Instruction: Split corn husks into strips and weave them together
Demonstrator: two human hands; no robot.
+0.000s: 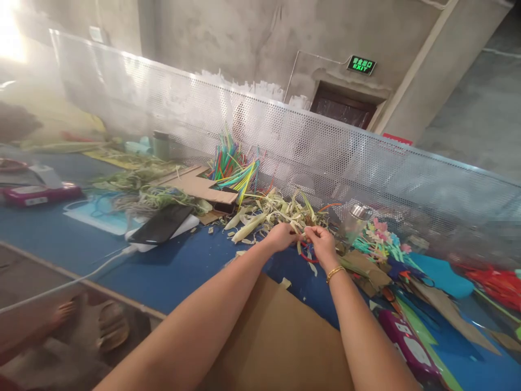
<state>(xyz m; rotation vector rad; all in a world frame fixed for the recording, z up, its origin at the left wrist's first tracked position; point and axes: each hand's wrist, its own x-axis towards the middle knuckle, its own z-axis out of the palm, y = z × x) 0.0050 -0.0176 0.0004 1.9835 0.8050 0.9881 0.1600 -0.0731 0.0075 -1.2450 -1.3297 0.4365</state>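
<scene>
Above the blue tabletop, my left hand [281, 237] and my right hand [323, 243] meet almost fingertip to fingertip. Both are closed in a pinch, and whatever lies between the fingers is too small to make out. Just under them a thin red loop [308, 257] shows, with pale husk strips [312, 267] beside it. Right behind the hands spreads a heap of dry corn husks [280, 205]. One long, pale husk piece [249, 228] lies left of my left hand. A gold bracelet [335, 273] circles my right wrist.
Cardboard [280, 336] lies under my forearms. Colourful pipe cleaners [232, 163] stand behind; a phone [163, 224] with a white cable [97, 274] lies left. To the right are a glass jar [355, 222], paper-like flowers [380, 233] and a purple device [409, 347]. A perforated metal screen [325, 152] borders the table.
</scene>
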